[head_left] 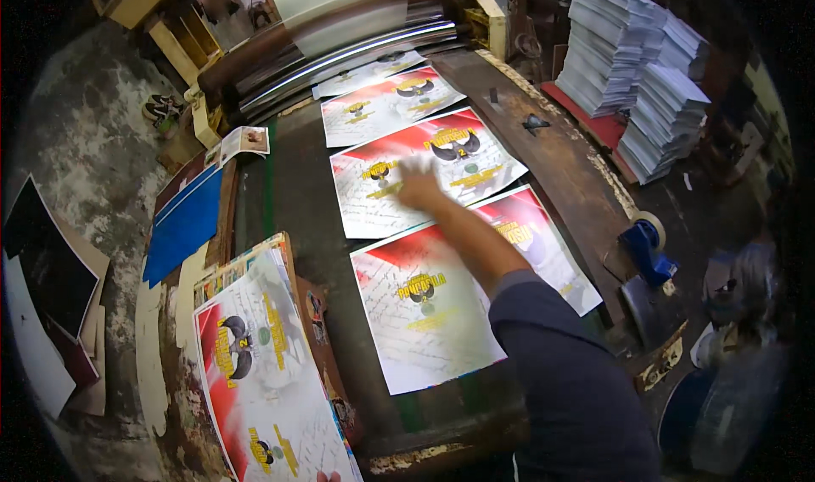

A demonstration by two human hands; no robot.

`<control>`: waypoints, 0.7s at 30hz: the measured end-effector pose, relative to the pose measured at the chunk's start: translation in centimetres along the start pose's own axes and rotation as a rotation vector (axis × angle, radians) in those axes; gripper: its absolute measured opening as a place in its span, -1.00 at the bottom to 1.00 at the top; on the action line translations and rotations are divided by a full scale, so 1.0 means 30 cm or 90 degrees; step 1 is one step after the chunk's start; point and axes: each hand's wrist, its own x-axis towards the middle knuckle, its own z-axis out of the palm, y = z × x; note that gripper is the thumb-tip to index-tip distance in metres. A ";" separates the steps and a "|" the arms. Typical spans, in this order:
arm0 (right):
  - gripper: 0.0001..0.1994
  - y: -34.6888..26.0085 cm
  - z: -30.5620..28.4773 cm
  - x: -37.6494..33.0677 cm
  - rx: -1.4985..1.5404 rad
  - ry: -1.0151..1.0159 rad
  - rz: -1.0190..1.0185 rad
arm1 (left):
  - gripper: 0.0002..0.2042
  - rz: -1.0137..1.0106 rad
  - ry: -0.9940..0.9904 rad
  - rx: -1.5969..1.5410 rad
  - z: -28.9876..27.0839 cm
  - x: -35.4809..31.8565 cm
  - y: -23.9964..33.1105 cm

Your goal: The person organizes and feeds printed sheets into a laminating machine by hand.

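My right hand [418,185], somewhat smeared by motion, reaches across with fingers spread over a red-and-white printed cover sheet [356,203] on the dark feed table. Just below it, partly behind my right forearm, lies another printed sheet [382,338] of the same design. Farther up, one more printed sheet [382,104] lies close to the rollers. Only the fingertips of my left hand [328,477] show at the lower edge. They are at the near end of the top printed sheet [297,397] of a stack on the left and seem to pinch it.
A shiny metal roller [365,49] with clear film [340,2] above it spans the table's far end. Tall paper stacks [611,57] stand at the right, near a blue tape dispenser [645,248]. A blue sheet [185,225] and dark boards [55,261] lie left.
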 end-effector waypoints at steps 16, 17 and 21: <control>-0.35 0.075 -0.347 -0.631 -0.009 -0.028 0.025 | -0.70 0.177 0.054 0.013 -0.011 0.036 0.087; -0.35 0.073 -0.328 -0.667 0.061 0.003 -0.133 | -0.70 0.191 0.065 0.017 -0.016 0.041 0.093; -0.34 0.103 -0.316 -0.735 -0.015 -0.209 -0.168 | -0.66 0.084 0.053 0.002 -0.016 0.017 0.130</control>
